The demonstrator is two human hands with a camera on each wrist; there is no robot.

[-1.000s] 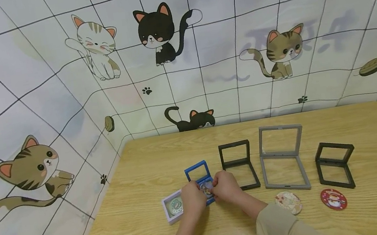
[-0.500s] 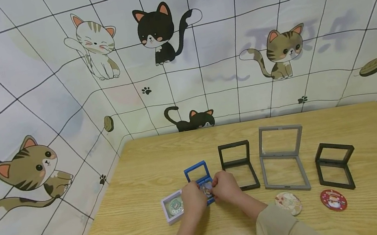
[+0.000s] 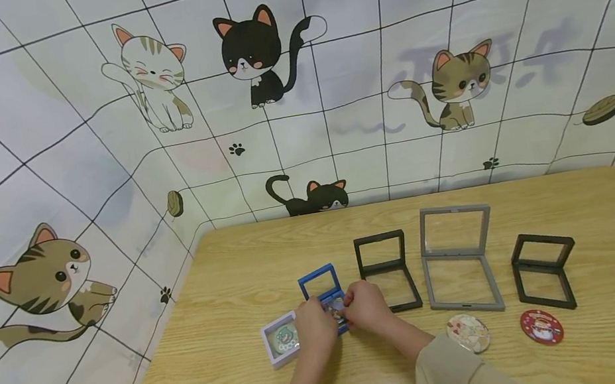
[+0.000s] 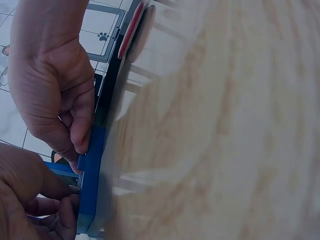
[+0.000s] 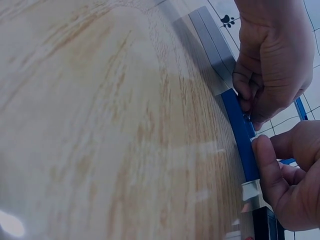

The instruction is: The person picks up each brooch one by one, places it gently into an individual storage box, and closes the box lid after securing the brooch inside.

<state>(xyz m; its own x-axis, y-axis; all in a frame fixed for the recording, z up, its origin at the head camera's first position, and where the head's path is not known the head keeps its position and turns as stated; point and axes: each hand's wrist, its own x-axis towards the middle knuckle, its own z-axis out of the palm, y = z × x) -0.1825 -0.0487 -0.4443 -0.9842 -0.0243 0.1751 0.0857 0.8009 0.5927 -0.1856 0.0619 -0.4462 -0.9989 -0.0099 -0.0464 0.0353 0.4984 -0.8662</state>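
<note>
A small blue hinged display frame (image 3: pixel 316 274) lies opened on the table, its lid tilted up at the back. Over its lower half, both hands hold a round, colourfully printed badge (image 3: pixel 334 307). My left hand (image 3: pixel 316 330) pinches the badge from the left with bent fingers. From the right, the thumb and fingers of my right hand (image 3: pixel 366 307) pinch its edge. In the right wrist view the right thumb (image 5: pixel 265 155) lies close against the blue front edge (image 5: pixel 240 140). The fingers hide much of the badge, so its exact seat in the frame is unclear.
Left of the hands sits a lilac box frame (image 3: pixel 275 351) with a green-printed round piece inside. Rightward stand a black frame (image 3: pixel 414 282), a larger grey frame (image 3: pixel 493 280) and another black frame (image 3: pixel 567 288), all opened. A pale badge (image 3: pixel 468 333) and a red badge (image 3: pixel 542 326) lie in front.
The head view has shifted very slightly, moving the scene a little left. Both hands stay at the blue frame with the badge, with hardly any movement of the fingers.
</note>
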